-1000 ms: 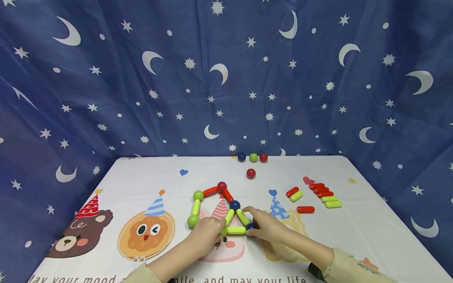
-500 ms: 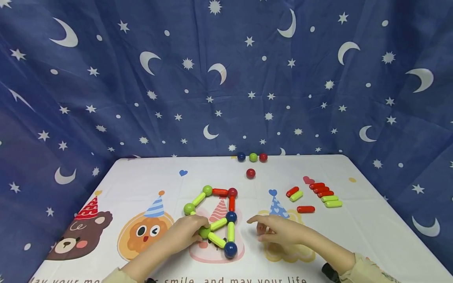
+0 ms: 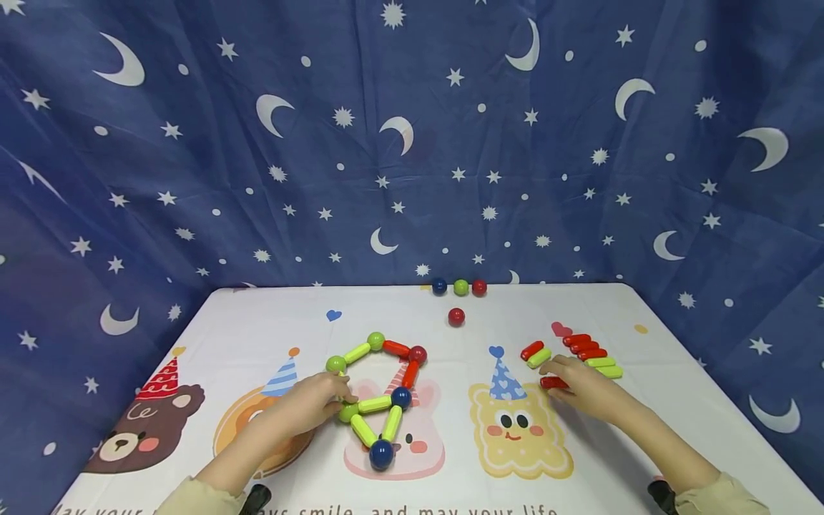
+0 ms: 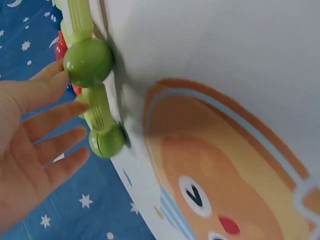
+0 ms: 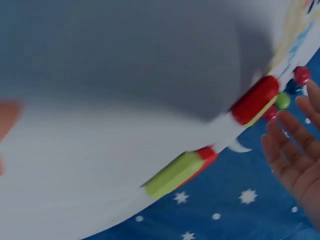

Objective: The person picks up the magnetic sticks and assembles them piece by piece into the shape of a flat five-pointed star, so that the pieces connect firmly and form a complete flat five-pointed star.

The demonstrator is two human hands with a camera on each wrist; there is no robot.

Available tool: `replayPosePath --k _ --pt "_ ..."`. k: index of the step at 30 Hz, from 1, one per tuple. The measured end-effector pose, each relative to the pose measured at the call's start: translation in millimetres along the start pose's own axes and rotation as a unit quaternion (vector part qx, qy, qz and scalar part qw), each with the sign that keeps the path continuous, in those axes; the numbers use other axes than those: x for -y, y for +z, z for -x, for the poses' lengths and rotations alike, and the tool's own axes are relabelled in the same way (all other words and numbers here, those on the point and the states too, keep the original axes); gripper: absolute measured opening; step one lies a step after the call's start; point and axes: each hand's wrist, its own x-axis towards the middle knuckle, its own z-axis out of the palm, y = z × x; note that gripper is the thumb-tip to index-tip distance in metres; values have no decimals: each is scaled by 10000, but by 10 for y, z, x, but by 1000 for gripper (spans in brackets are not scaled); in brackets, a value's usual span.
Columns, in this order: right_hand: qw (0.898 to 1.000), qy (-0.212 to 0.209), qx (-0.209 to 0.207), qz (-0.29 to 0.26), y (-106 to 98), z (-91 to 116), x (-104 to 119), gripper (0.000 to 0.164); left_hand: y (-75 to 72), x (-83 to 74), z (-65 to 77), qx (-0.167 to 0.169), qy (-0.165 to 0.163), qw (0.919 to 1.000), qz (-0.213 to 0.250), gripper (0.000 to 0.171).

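On tabletop (image 3: 270, 315) | left hand (image 3: 314, 402) spread, touching green ball (image 3: 348, 413) | right hand (image 3: 584, 386) spread, near red rod (image 3: 551, 383)

Here's the lettering (image 3: 389, 510), running along the bottom of the head view on the white tablecloth (image 3: 290, 325): "May your" on the left, then the left sleeve (image 3: 198, 499) and black wristband (image 3: 256, 498) block a stretch, and out it pops again, "ays smile, and may your life", letters clipped at the bottom!

Lime rods (image 3: 375, 405), red rods (image 3: 410, 374), navy balls (image 3: 381, 454), blue curtain (image 3: 412, 79) with white moons (image 3: 407, 132) and stars (image 3: 394, 14)
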Motion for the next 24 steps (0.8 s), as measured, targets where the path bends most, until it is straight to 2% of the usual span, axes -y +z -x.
replayPosePath --k 4,9,13,17,21,24 --pt "9992 320 26 236 62 32 -132 36 27 -113 -78 -151 41 9999 -65 13" --pt "9978 604 248 75 134 19 -183 34 163 -301 -230 -28 -176 9978 644 23" --pt "9983 475 313 120 169 5 -232 32 260 -395 -329 -22 -194 9949 994 25" --pt "9984 366 320 303 187 1 -282 28 333 -462 -402 -213 -289 9935 1080 27" --pt "9983 233 230 479 197 -4 -291 24 412 -505 -467 -421 -497 9931 970 26" --pt "9978 157 154 622 185 -13 -267 25 454 -524 -497 -563 -619 9926 878 18"
